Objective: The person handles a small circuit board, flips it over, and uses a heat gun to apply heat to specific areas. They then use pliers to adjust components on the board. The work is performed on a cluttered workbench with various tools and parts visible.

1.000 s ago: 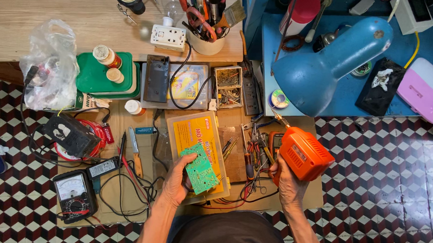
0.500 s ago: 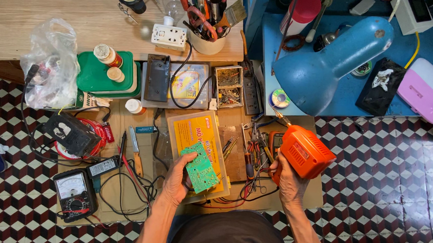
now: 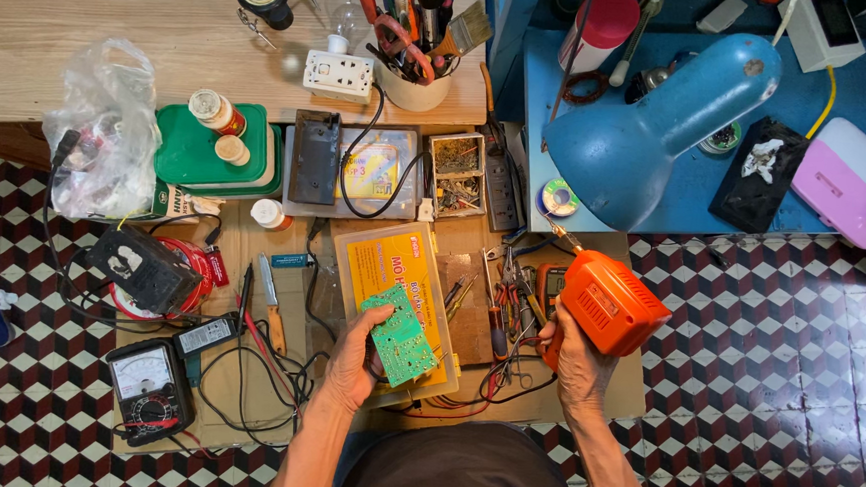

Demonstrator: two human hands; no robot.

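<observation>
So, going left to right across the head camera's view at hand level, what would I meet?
Black analogue multimeter → left hand → green circuit board → right hand → orange pistol-shaped soldering gun.

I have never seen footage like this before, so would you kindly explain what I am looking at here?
This is a single view from a camera worn on a person's head, looking straight down at their bare hands; no machine is involved. The left hand holds a green circuit board. The right hand grips an orange soldering gun. Below them a low work surface on a checkered floor carries a yellow-lidded plastic box, pliers, a knife and an analogue multimeter. A blue desk lamp stands to the right.
</observation>
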